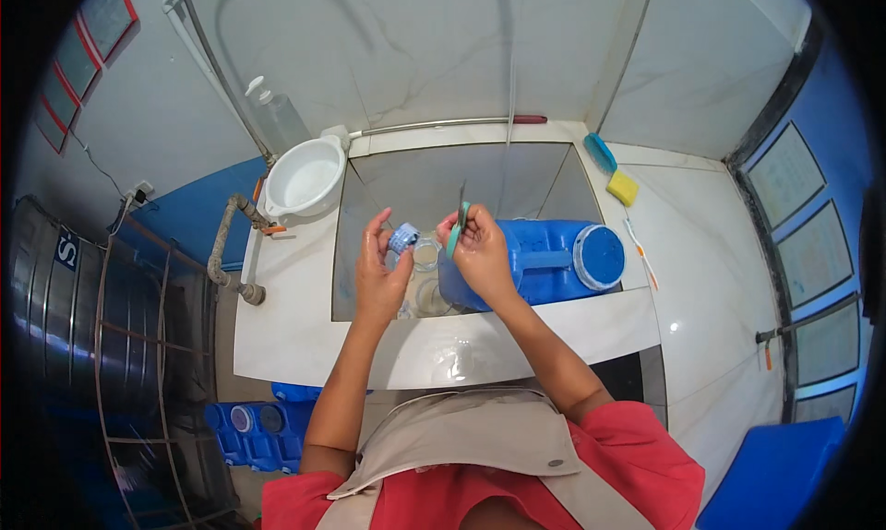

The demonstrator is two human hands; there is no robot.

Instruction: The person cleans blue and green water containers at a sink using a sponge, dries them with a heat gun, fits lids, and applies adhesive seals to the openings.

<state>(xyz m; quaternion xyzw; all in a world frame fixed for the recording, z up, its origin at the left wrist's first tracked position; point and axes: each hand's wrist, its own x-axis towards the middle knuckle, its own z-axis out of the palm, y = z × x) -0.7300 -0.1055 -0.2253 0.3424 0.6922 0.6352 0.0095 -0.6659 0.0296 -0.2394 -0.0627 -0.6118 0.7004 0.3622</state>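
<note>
My left hand (382,274) pinches a small blue-and-white printed item (403,239), perhaps a cap or a crumpled seal, between thumb and fingers. In my right hand (480,254) is a pair of scissors with teal handles (454,241), the blades pointing up and away from me. Both hands are over the sink basin (443,163), a short gap apart. Under my right wrist a blue plastic water jug (540,243) lies on its side, its round blue cap (601,256) towards the right rim. Clear round plastic pieces (426,254) rest in the basin, partly hidden.
A white plastic basin (304,177) and a pump bottle (277,115) stand at the left. A metal-handled tool (443,124) lies along the back ledge. On the right are a blue brush (599,152), yellow sponge (622,188) and toothbrush (642,253). Several blue jugs (259,433) stand below left.
</note>
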